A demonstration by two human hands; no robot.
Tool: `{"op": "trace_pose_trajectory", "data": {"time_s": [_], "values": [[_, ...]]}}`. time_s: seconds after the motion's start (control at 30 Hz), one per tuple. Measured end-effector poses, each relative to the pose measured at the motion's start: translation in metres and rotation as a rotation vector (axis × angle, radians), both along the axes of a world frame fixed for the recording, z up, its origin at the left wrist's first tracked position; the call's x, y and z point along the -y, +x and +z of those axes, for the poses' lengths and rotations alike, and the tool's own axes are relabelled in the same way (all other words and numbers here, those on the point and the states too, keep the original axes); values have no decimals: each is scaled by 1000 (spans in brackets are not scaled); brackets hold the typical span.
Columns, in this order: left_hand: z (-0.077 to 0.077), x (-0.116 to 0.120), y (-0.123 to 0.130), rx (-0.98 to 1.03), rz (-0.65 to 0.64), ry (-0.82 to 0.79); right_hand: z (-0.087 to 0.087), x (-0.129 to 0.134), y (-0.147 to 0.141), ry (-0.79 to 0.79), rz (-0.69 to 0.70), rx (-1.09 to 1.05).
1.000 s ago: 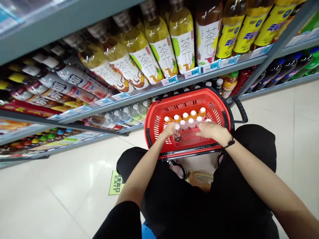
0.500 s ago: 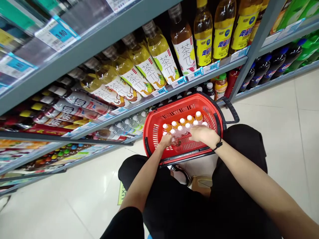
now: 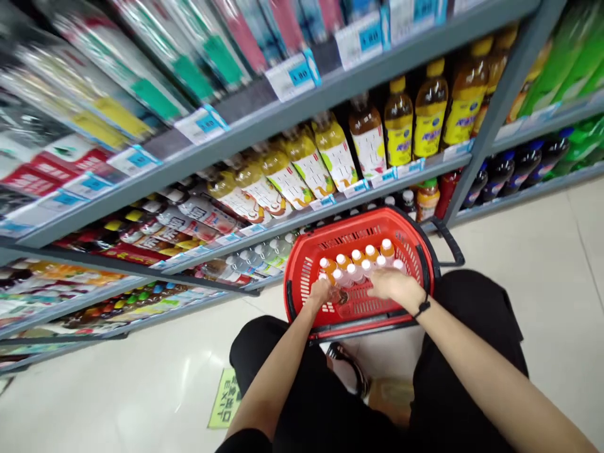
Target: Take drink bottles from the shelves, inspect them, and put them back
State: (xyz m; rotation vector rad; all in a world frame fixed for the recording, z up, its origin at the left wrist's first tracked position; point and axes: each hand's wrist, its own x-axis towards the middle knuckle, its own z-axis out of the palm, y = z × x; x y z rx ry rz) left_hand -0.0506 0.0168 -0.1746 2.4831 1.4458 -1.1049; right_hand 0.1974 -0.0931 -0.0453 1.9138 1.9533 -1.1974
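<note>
A red shopping basket (image 3: 311, 322) stands tilted between my knees. Orange drink bottles (image 3: 387, 248) with white caps form a row at its far side, and paler pink bottles (image 3: 353, 273) stand in front of them. My left hand (image 3: 320, 291) is inside the basket at the left, closed around a small clear bottle (image 3: 340, 295) that lies on its side with its base toward the right. My right hand (image 3: 391, 284) reaches in from the right, fingers stretched out beside the front row of bottles. Its fingertips are partly blurred.
Shelves of drinks rise ahead, with a metal shelf edge (image 3: 302, 217) close behind the basket. The basket's black handle (image 3: 450, 242) sticks out on the right. A yellow-green exit sign (image 3: 225, 399) lies on the tiled floor (image 3: 165, 377).
The view has shifted, so the basket and both hands sit slightly lower and farther right. My left hand still holds the bottle; my right hand stays over the front row.
</note>
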Motion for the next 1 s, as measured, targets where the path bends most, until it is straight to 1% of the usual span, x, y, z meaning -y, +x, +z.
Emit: {"op": "trace_pose_trajectory", "data": {"time_s": [0.13, 0.23, 0.33, 0.4, 0.43, 0.47, 0.5, 0.53, 0.57, 0.6, 0.63, 0.67, 0.73, 0.8, 0.87, 0.93, 0.97, 1.0], "values": [[16, 5, 5, 11, 19, 5, 10, 0, -3, -28, 19, 45], [28, 9, 9, 6, 8, -13, 11, -5, -8, -39, 21, 67], [47, 13, 16, 0, -8, -8, 7, -7, -15, -39, 21, 63], [67, 12, 23, 11, -17, 12, 5, -5, -18, -39, 15, 63], [80, 11, 27, 22, -20, 27, 4, -4, -19, -40, 10, 66], [96, 7, 31, 41, -23, 49, 3, -3, -20, -42, 3, 68], [115, 2, 36, 67, -29, 80, 3, -1, -20, -42, -3, 70], [138, -4, 41, 103, -39, 123, 2, 1, -20, -39, -7, 70], [165, -11, 45, 146, -55, 176, 2, 2, -19, -34, -10, 69], [196, -19, 50, 196, -75, 241, 3, 3, -19, -28, -11, 67], [230, -27, 54, 250, -100, 315, 3, 4, -19, -21, -11, 66], [266, -35, 58, 300, -123, 393, 3, 5, -20, -16, -11, 65], [346, -52, 65, 387, -161, 565, 3, 7, -22, -13, -10, 64], [427, -68, 71, 452, -168, 759, 2, 8, -24, -16, -7, 59], [504, -85, 76, 503, -159, 963, -1, 9, -26, -2, -7, 49], [572, -104, 80, 562, -144, 1166, -6, 11, -28, 38, -24, 33], [601, -115, 81, 627, -133, 1275, -8, 12, -29, 74, -46, 22], [627, -125, 82, 686, -99, 1353, -10, 13, -30, 123, -77, 9]]}}
